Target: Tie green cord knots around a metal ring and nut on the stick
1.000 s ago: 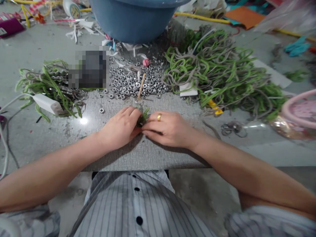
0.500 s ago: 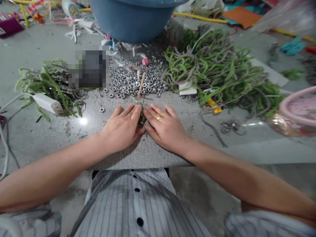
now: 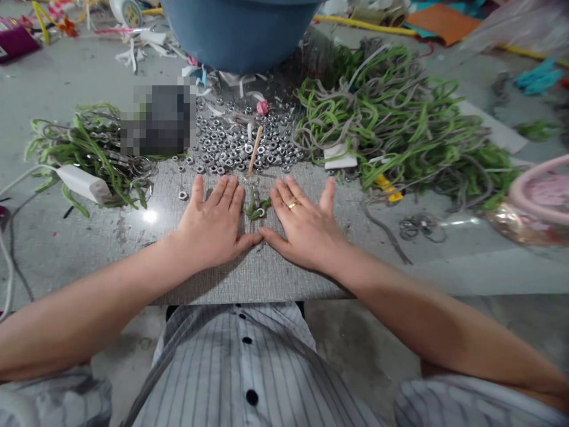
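Note:
My left hand point(image 3: 214, 224) lies flat on the grey board point(image 3: 186, 279), fingers spread, holding nothing. My right hand point(image 3: 303, 224), with a gold ring, lies flat beside it, fingers stretched out; the two thumbs nearly touch. Between the hands a small green and grey cord piece point(image 3: 256, 207) rests on the board, uncovered. Just beyond the fingertips lies a heap of metal nuts point(image 3: 235, 145) with a thin wooden stick point(image 3: 255, 150) on top. One loose nut point(image 3: 182, 195) sits left of my left hand.
A large tangle of green and grey cords point(image 3: 395, 130) lies at the right, a smaller bundle with metal rings point(image 3: 95, 157) at the left beside a white block point(image 3: 82, 182). A blue basin point(image 3: 242, 32) stands behind the nuts. A pink-rimmed object point(image 3: 540, 198) is at far right.
Both hands were pinched together on the cord piece a second ago. They have opened, flattened and slid apart, leaving the cord piece lying on the board between them.

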### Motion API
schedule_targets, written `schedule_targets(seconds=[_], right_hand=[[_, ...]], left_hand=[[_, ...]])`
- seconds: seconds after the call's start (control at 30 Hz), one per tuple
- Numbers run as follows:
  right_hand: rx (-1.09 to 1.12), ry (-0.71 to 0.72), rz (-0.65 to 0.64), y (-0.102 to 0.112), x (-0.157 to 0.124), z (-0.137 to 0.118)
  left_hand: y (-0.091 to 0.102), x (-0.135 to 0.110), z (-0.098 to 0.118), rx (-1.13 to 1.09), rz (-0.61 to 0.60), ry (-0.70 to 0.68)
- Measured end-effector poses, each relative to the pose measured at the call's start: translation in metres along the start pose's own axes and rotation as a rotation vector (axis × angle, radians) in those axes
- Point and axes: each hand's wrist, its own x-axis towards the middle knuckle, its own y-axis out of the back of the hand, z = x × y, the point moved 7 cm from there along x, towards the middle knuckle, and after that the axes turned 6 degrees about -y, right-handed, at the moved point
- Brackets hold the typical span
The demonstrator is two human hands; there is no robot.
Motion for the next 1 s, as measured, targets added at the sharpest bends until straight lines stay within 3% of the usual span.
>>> schedule_targets(seconds=[0.33,0.77,1.0], right_hand=[[-0.069,-0.115,0.022,0.001,-0.001,0.015],[-0.050,-0.165,0.166,0.010,-0.001,0.045],[-0.085,-0.154,0.196,0.017,0.002,0.036]], left_hand=[[0.003,-0.003,-0.007,0.040,-0.019,0.094],[0.003,-0.005,-0.011,0.117,-0.034,0.119],[0.010,-0.005,-0.012,0.051,-0.007,0.105]])
